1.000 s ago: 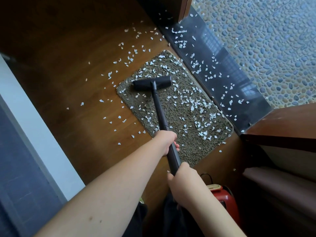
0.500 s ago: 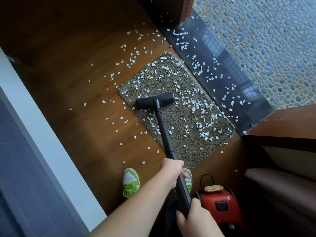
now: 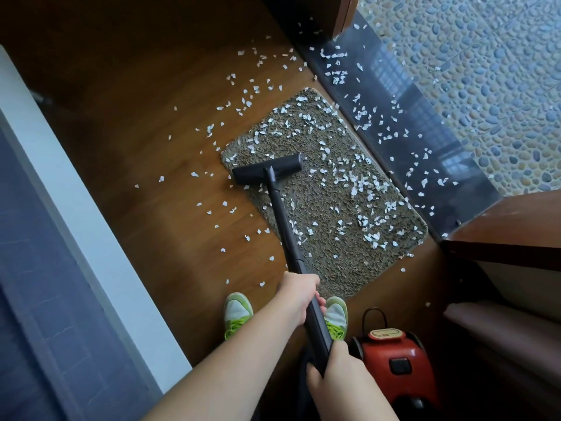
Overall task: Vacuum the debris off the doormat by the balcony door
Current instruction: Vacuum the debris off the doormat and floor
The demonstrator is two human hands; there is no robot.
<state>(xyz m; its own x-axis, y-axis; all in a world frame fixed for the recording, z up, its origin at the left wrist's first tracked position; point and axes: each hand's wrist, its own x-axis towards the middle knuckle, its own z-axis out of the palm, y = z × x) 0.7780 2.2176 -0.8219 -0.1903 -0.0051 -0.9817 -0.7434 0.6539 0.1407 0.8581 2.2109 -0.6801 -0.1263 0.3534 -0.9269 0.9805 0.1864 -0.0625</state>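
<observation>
A grey-brown doormat (image 3: pixel 331 214) lies on the wooden floor beside the dark door sill, strewn with white debris flakes (image 3: pixel 358 183). The black vacuum head (image 3: pixel 268 169) sits on the mat's left edge. Its long black wand (image 3: pixel 287 232) runs back toward me. My left hand (image 3: pixel 299 294) grips the wand partway up. My right hand (image 3: pixel 335 370) holds the wand's lower end near the hose. The strip of mat along the wand carries fewer flakes than the right side.
A red vacuum canister (image 3: pixel 394 360) stands at my right. My green-and-white shoes (image 3: pixel 238 314) are at the mat's near corner. Flakes also lie on the wooden floor (image 3: pixel 151 147) and dark sill (image 3: pixel 394 123). A white wall base (image 3: pixel 76 208) runs left; dark furniture (image 3: pixel 501 232) right.
The vacuum head was drawn back toward me along the mat's left side, and both hands pulled back with the wand. My shoes and the red canister came into view.
</observation>
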